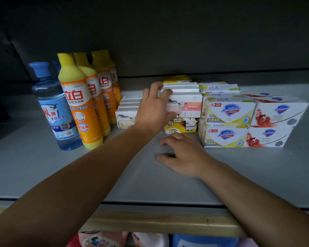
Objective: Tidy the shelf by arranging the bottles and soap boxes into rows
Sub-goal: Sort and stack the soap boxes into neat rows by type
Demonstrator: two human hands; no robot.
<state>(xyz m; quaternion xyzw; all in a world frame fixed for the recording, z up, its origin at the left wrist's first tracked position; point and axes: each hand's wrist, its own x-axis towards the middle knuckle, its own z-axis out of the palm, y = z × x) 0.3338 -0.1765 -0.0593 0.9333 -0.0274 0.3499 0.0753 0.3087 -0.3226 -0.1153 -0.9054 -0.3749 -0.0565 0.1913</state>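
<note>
The left hand (154,106) grips the goat-soap box (185,104) atop the middle stack on the shelf (43,172), squaring it. The right hand (183,155) rests open, holding nothing. Bottles (78,102) already stand in rows at left. Next, probably nudge that box flush with the Safeguard boxes (228,111).

Shelf (43,175): pale grey, dark back wall. Blue bottle (56,111) w/ blue cap, blue-white label. Orange bottles (82,107): yellow caps, orange-white labels, red lettering. Sheep-print soap box (187,106): white w/ pink panel. Box beneath (181,126): yellow-brown, prob. gold print. Safeguard boxes (228,113): white, yellow swirls, blue shield. Pomegranate boxes (276,114): white w/ red fruit.
</note>
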